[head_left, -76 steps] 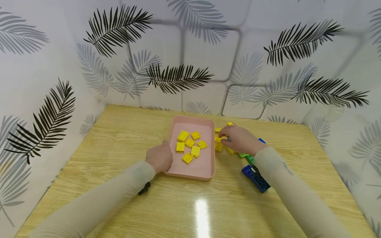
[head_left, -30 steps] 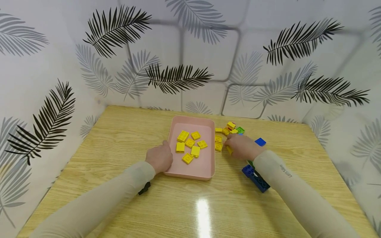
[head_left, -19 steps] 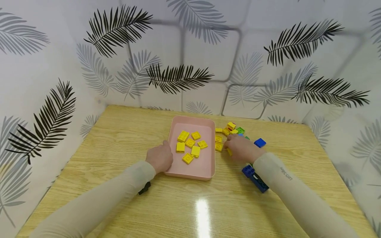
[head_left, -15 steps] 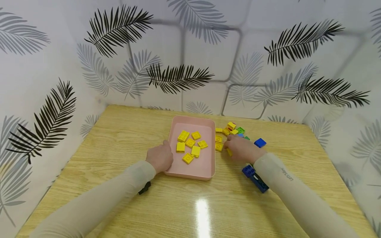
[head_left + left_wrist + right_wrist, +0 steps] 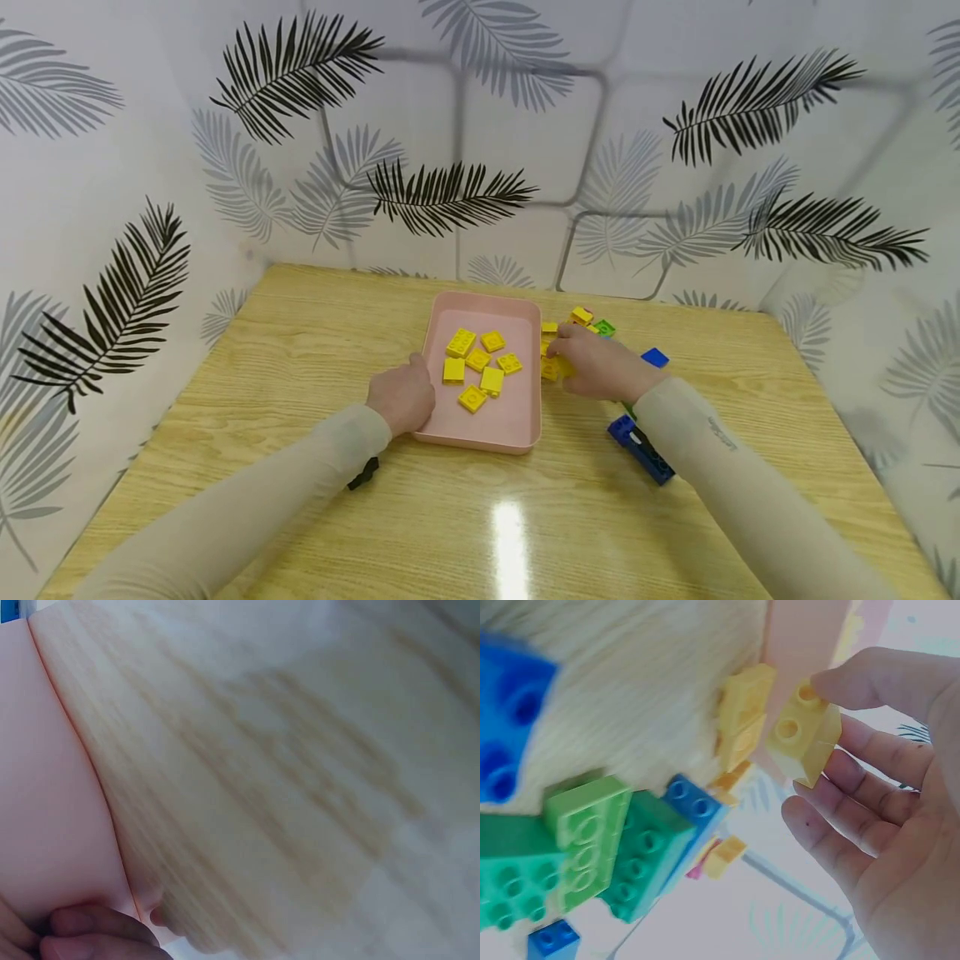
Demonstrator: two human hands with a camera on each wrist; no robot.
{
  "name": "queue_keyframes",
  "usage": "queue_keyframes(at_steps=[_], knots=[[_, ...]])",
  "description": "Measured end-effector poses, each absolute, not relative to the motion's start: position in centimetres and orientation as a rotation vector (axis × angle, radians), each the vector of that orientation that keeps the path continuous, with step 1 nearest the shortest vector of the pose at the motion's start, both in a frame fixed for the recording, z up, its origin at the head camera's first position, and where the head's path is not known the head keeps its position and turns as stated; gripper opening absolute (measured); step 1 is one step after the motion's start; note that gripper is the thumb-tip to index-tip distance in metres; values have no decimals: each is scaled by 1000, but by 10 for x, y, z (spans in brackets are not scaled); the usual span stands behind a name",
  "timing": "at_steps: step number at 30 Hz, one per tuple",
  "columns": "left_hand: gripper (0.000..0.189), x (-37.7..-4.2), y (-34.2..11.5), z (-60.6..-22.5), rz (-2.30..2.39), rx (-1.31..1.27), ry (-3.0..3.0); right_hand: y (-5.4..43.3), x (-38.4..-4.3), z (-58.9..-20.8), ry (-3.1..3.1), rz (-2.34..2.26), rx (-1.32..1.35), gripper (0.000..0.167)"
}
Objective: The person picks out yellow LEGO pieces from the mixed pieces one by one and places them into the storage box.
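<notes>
Pinching a yellow brick (image 5: 804, 742) between thumb and fingertips, the person's right hand (image 5: 603, 367) holds it beside the right wall of a pink tray (image 5: 512, 427), outside the rim. The left hand (image 5: 402, 397) has its fingers curled on the tray's left wall, towards the near left corner. The tray lies near the middle of a wooden surface (image 5: 420, 525), with several yellow pieces (image 5: 472, 398) spread inside it. More loose yellow pieces (image 5: 739, 724) lie just outside its right wall, below the held brick. Green bricks (image 5: 645, 859) and blue ones lie further towards the surface's right edge, and dark blue pieces (image 5: 643, 454) sit beside the right sleeve (image 5: 693, 433). As a judgement, the brick could slip or twist if the thumb eases, since only the fingertips seem to steady it. Moved too low, it could catch the tray's right rim or scatter the loose yellow pieces crowded there. A dropped forearm might brush the dark blue pieces, and a tug from the left hand could tip or slide the tray, shifting its contents.
</notes>
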State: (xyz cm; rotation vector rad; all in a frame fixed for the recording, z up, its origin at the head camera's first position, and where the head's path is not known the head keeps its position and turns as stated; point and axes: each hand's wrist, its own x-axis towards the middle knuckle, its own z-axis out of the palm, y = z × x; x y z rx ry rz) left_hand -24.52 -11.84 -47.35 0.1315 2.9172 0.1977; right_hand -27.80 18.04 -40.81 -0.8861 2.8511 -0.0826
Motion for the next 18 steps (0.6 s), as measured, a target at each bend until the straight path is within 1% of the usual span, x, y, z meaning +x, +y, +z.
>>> queue_keyframes(at_steps=[6,12,14,18], knots=[[55,-245,-120,-473,209,132,2918,160,-286,-400,2870,-125,-949,43],[51,-244,-119,-471,209,123,2913,144,-303,-402,2854,-140,-982,42],[49,-244,-119,-471,215,125,2912,139,-308,-402,2850,-139,-976,42],[51,-245,-121,-473,206,130,2913,129,-320,-403,2846,-117,-953,44]])
